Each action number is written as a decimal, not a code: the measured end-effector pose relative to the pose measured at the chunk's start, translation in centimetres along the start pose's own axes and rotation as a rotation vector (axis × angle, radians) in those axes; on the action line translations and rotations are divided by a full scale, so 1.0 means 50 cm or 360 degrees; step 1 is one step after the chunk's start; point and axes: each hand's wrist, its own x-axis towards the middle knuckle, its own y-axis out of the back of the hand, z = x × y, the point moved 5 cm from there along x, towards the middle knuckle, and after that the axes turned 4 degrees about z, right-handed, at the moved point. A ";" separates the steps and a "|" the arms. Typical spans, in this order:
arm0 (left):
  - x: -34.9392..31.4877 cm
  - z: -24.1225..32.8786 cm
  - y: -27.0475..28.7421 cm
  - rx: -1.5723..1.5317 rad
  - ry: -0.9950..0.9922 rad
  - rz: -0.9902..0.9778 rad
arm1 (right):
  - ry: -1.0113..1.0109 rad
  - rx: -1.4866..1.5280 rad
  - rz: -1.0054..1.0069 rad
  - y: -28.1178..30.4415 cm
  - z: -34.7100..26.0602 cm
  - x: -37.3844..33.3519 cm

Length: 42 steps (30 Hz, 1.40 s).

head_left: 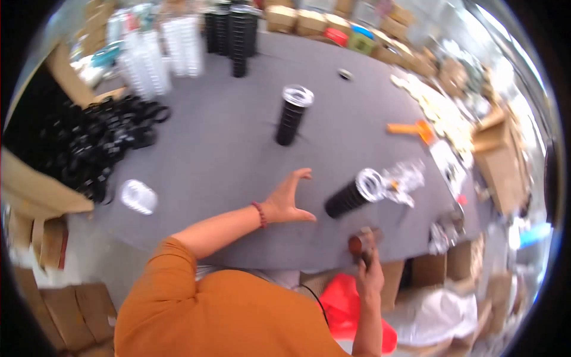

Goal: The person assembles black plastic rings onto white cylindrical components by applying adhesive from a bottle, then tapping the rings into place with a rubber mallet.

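Note:
My left hand, a beaded bracelet at its wrist, is spread over the grey table with thumb and fingers apart and nothing between them. Just right of it, apart from the fingers, a black ribbed tube with a clear flanged top leans to the right. My right hand grips a mallet near the table's front edge; motion blurs it, but a round reddish-brown face shows on its head. Farther back, a second black ribbed tube with a clear ring on top stands on the table.
Black rings spill from a carton at left, near a clear cup-like part. Clear tubes and black tubes stand at the back. An orange tool, crumpled clear plastic and pale pieces lie at right.

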 end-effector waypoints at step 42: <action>-0.074 0.176 0.167 -0.0134 0.0052 0.0110 | 0.0400 0.0078 -0.0562 0.184 -0.506 -0.030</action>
